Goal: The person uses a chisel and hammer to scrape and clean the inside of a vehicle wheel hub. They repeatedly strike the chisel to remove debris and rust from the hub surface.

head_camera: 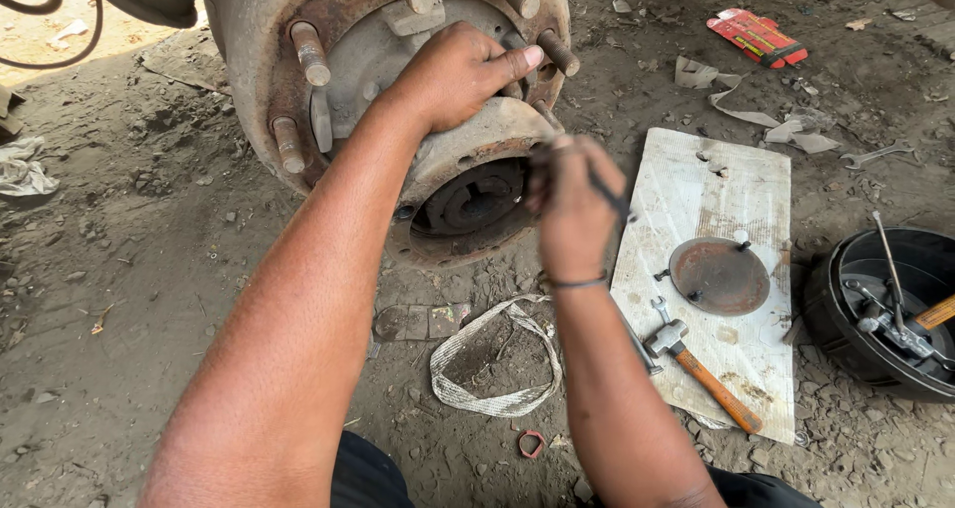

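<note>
A big rusty wheel hub (pixel 259 30) with several long studs stands on dirt ground at the top. My left hand (pixel 453 70) presses flat on the hub's grey centre plate, fingers pointing right toward a stud. My right hand (pixel 572 204) is closed around a thin dark tool (pixel 609 195) just right of the hub's open lower cavity (pixel 473 204). The part of the tool inside my fist is hidden.
A white board (pixel 731 170) on the right carries a rusty round cap (pixel 718 274) and a wooden-handled hammer (pixel 696 364). A black tub (pixel 831 299) of tools sits far right. A cloth strap loop (pixel 497 354), a red packet (pixel 756 35) and a wrench (pixel 875 155) lie on the dirt.
</note>
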`<state>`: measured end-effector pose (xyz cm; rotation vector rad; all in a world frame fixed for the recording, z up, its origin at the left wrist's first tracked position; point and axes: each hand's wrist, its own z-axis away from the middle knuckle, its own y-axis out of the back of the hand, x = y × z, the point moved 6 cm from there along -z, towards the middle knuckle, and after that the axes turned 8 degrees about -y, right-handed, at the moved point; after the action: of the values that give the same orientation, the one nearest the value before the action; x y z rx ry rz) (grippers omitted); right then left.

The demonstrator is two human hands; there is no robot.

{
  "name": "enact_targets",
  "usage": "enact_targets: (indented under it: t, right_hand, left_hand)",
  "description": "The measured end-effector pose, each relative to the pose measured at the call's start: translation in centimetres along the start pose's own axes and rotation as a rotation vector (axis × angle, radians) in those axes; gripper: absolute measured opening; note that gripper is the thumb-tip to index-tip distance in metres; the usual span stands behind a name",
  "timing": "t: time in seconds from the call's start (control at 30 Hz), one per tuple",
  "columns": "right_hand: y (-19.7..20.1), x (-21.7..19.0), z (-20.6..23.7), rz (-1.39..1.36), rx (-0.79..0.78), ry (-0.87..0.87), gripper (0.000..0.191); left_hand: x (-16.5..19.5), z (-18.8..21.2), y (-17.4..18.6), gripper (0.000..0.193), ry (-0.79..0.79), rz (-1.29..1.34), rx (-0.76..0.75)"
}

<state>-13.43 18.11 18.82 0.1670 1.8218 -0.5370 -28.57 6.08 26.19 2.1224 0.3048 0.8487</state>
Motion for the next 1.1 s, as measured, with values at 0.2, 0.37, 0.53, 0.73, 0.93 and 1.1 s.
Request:
enact_targets:
  t: [0.2, 0.37, 0.53, 0.73, 0.93, 1.1]
  right_hand:
    - [0.2, -1.2, 0.5, 0.077, 0.012, 0.142, 0.027]
    - [-0.1, -3.4, 1.2, 0.272, 0.092, 0.446, 0.032]
    - [-1.9, -2.5, 3.0, 0.326, -0.032, 0.416, 0.026]
    - [-0.2, -1.5, 0.3, 0.137, 0.076, 0.250, 0.027]
    - [-1.9, -2.1, 2.9, 0.231, -0.058, 0.419, 0.031]
    - [0.0, -1.8, -0.2, 0.234, 0.017, 0.104, 0.029]
  left_hand:
    - [-0.2, 0.0, -0.3, 0.067, 0.060, 0.087, 0.004]
    - [-0.1, 0.0, -0.3, 0.073, 0.069, 0.047, 0.009]
    - [-0.4, 0.1, -0.4, 0.074, 0.063, 0.035, 0.002]
    - [-0.6, 0.0, -0.3, 0.075, 0.065, 0.025, 0.015]
    - [-0.4, 0.1, -0.4, 0.074, 0.064, 0.072, 0.008]
    - [0.0, 0.1, -0.3, 0.074, 0.050, 0.049, 0.031]
